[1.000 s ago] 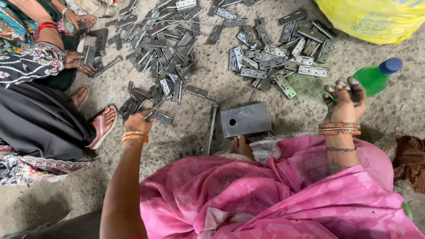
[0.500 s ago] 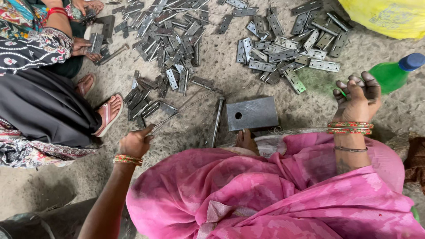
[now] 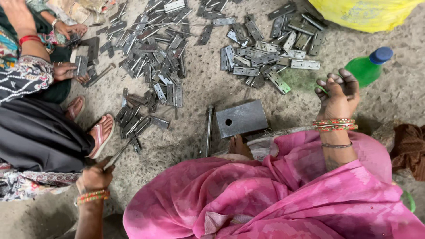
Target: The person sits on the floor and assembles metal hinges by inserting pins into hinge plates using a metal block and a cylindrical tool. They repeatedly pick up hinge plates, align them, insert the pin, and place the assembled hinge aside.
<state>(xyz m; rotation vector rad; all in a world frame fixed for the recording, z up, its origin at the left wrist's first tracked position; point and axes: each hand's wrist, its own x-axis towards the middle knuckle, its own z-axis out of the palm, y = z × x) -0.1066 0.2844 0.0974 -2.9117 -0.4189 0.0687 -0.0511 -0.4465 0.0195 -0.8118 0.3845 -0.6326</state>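
Observation:
I sit on a gritty floor in pink cloth. My left hand, low at the left, grips a thin metal rod whose tip points at a small pile of grey hinges. My right hand is raised at the right with its fingers curled, beside a green bottle; whether it holds anything is hidden. A steel block with a hole lies in front of my foot, and a metal bar lies along its left side.
Two heaps of grey hinges cover the floor ahead. Another person sits at the left, a hand on hinges and a sandalled foot near my rod. A yellow bag lies far right, and a brown cloth at the right.
My left hand has drawn back toward my body with the rod, away from the small hinge pile. My right hand stays raised by the bottle.

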